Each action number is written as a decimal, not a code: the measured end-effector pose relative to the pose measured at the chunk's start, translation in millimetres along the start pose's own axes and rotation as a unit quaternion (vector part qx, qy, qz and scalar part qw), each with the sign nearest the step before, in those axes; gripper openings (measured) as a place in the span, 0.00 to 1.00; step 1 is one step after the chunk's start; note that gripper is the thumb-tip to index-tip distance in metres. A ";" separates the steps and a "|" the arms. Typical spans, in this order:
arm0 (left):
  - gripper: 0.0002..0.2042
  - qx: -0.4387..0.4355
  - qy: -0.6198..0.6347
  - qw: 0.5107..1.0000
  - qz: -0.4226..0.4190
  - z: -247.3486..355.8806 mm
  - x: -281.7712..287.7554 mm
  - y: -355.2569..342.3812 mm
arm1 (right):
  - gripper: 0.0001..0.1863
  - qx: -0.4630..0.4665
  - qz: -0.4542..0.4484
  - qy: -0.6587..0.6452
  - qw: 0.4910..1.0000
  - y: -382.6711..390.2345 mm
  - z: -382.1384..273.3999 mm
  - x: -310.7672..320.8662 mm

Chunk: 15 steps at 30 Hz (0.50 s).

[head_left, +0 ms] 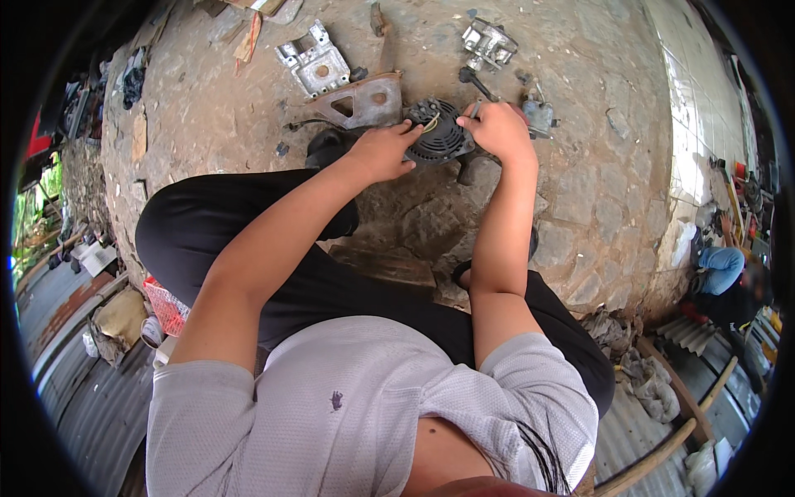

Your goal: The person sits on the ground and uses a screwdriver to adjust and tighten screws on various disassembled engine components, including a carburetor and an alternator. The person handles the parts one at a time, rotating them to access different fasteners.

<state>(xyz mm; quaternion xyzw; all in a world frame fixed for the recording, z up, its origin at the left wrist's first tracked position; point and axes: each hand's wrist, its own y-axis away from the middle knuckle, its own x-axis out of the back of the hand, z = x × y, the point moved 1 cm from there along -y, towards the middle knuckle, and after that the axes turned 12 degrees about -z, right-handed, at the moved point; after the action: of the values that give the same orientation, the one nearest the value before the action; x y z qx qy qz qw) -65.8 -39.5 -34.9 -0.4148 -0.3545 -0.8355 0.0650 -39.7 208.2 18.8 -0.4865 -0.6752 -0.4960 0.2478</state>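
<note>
A round black finned part [439,142], which looks like an alternator, sits on the stony ground in front of me. A yellowish wire [431,123] lies across its top. My left hand [383,154] rests against its left side with the fingers apart, holding nothing. At its right edge my right hand [500,132] is closed around a thin grey metal tool [476,108], whose end shows above the fingers; its kind is hidden. A rusty triangular bracket [377,101] lies just beyond my left hand. Beside my right hand is a grey metal part [540,118], partly covered.
Farther off lie a silver metal casting [321,68] at the left and another silver casting [490,45] at the right, with a black rod-like piece [475,81] near it. At the far right a person in blue trousers [720,267] crouches. Corrugated sheets [99,398] are at lower left.
</note>
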 end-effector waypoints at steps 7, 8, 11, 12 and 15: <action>0.40 0.013 0.018 0.999 -0.042 2.5 3.5 -2.1 | 0.13 0.032 0.030 -0.109 0.993 -9.4 -0.4 -3.8; 0.41 0.010 0.019 0.999 -0.043 2.4 4.0 -3.2 | 0.13 0.030 0.016 -0.099 0.994 -11.9 5.3 -8.6; 0.41 0.017 0.036 0.998 -0.039 2.8 2.0 -0.6 | 0.12 0.026 0.002 -0.040 0.999 -8.5 -0.9 -0.4; 0.41 0.019 0.033 0.999 -0.038 2.0 1.8 0.8 | 0.13 0.025 0.002 -0.014 1.000 -6.3 -5.3 3.9; 0.41 0.018 0.026 0.999 -0.038 4.4 3.2 -0.5 | 0.14 0.018 0.020 -0.225 0.974 -8.6 -0.7 0.9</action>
<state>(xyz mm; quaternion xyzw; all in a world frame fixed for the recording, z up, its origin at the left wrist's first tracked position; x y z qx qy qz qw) -65.2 -35.7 -31.0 -0.3780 -0.3828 -0.8415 0.0497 -47.9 207.7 16.1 -0.5945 -0.7126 -0.3565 0.1077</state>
